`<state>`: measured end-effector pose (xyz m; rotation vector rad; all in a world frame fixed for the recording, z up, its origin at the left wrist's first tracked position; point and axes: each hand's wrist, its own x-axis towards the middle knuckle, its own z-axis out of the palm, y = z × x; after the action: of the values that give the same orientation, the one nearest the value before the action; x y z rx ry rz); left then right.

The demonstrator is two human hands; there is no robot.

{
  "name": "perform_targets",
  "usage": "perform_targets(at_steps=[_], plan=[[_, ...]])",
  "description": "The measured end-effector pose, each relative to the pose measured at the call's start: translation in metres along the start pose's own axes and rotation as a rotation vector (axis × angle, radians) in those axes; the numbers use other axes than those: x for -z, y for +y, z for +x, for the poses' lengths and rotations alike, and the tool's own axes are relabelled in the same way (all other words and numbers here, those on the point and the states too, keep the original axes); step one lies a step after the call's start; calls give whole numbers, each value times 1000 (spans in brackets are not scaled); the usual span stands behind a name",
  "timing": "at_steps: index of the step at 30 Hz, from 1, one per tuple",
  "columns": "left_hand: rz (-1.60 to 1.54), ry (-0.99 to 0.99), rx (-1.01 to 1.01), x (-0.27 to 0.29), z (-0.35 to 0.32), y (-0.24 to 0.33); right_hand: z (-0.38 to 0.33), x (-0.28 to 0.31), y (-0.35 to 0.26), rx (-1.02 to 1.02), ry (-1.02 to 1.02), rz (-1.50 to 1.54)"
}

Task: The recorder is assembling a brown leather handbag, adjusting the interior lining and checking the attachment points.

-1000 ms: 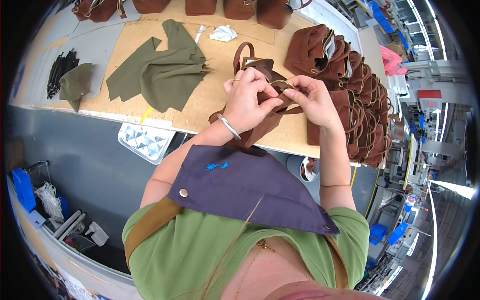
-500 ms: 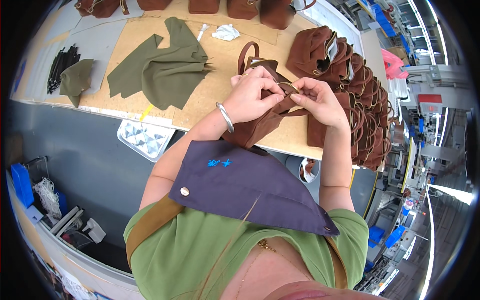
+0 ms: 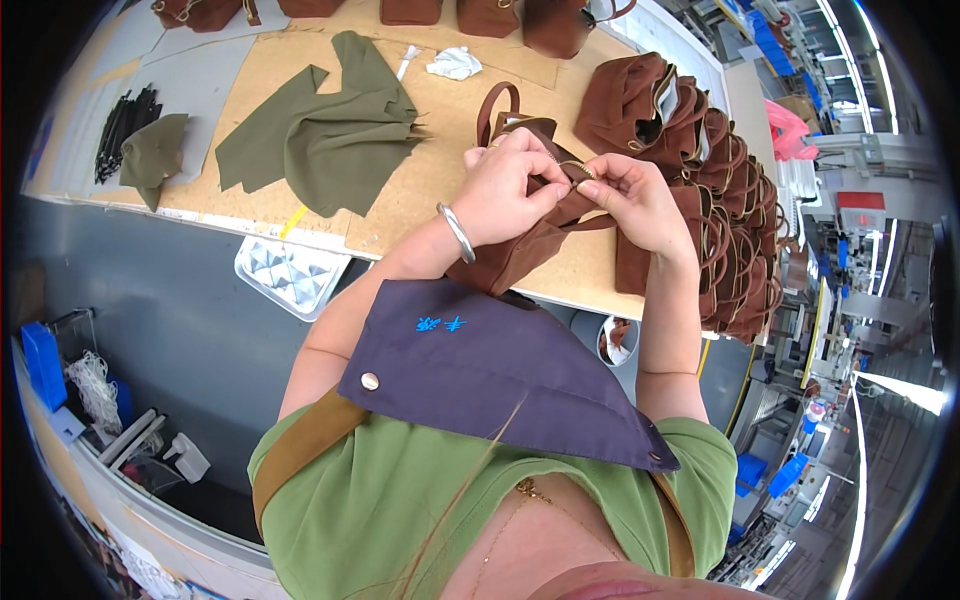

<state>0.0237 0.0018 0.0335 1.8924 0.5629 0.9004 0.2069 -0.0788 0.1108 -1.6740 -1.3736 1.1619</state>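
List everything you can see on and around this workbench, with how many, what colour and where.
brown bag: one, held over the near table edge by both hands
stack of brown bags: many, count unclear, right side of the table
brown bags at the far edge: several, partly cut off
olive fabric pieces: a loose pile, table centre-left
small olive piece: one, far left
black strips: a bundle, far left
white crumpled scrap: one, far centre
white tray: one, below the near table edge
table: one, tan top
bracelet: one, silver, left wrist
left hand: pinching the bag's top edge
right hand: pinching the same edge
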Motion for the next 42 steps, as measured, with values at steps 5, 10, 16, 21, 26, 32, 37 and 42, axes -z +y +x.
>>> perform_targets(at_steps=[5,10,16,21,26,32,37,42], plan=[[40,125,-4,-7,-11,10,0,-3,2,34,45,-42],[-48,64,-6,-2,-14,8,-1,-6,-1,48,78,-98],[0,61,43,1,-16,12,-2,-12,-5,68,96,-95],[38,134,26,-5,-18,14,-1,-12,-4,76,83,-104],[95,155,-9,-6,-21,15,-1,-12,-2,79,77,-135],[147,101,-64,1,-16,15,1,-11,-1,81,47,-153],[208,47,-123,19,-11,19,4,-5,5,83,-7,-137],[420,-139,-214,40,-3,7,5,-3,-1,64,-67,-114]])
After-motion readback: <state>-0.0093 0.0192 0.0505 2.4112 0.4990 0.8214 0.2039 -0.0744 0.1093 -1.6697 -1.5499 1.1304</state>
